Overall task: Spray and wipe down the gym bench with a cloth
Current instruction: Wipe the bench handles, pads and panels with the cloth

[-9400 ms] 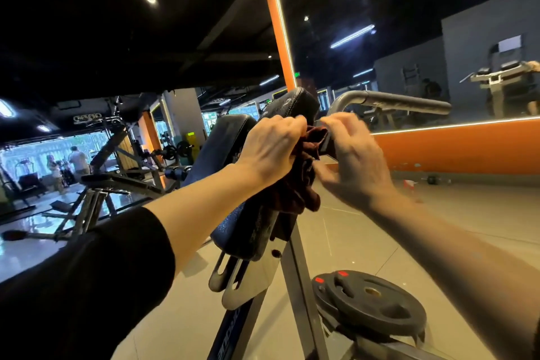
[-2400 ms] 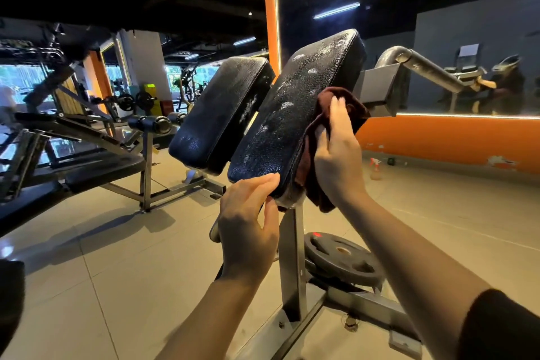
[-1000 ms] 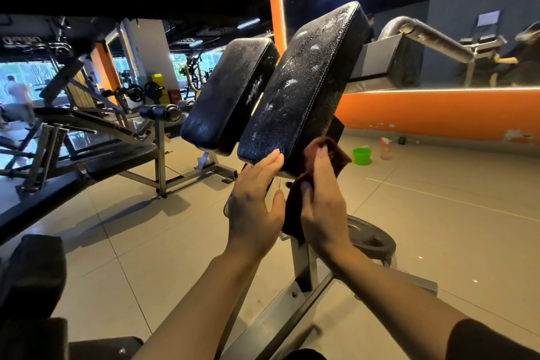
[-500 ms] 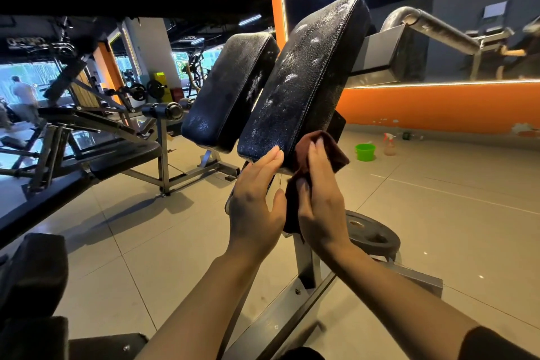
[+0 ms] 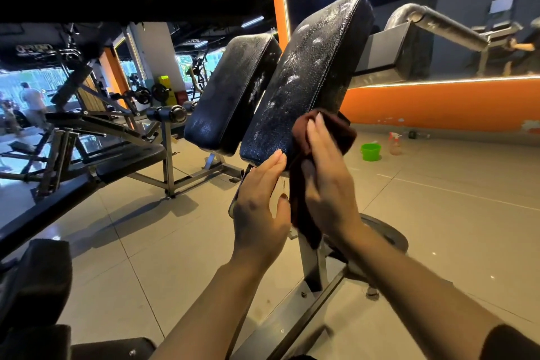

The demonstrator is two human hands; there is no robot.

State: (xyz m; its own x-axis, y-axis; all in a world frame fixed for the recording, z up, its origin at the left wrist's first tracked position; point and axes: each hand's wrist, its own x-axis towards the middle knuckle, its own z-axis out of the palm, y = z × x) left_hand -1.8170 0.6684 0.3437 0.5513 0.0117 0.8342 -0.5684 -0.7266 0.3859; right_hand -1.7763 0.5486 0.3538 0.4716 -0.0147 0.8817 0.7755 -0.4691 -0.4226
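Bench pad (image 5: 309, 79): black pebbled leather-like cover, rounded rectangle, tilted steeply, speckled with pale spray patches. A second like pad (image 5: 230, 93) sits just to its left. Both are carried on a grey steel frame (image 5: 312, 266).

Cloth (image 5: 304, 184): dark maroon, soft, bunched at the pad's lower right edge, tail hanging down.

Right hand (image 5: 327, 175): fingers straight, palm flat, pressing the cloth against the pad's side; not clenched.

Left hand (image 5: 260, 204): fingers extended upward, tips touching the pad's lower edge, grasping nothing.

Background floor: green bucket (image 5: 370, 151), spray bottle (image 5: 395, 145) just beside it.
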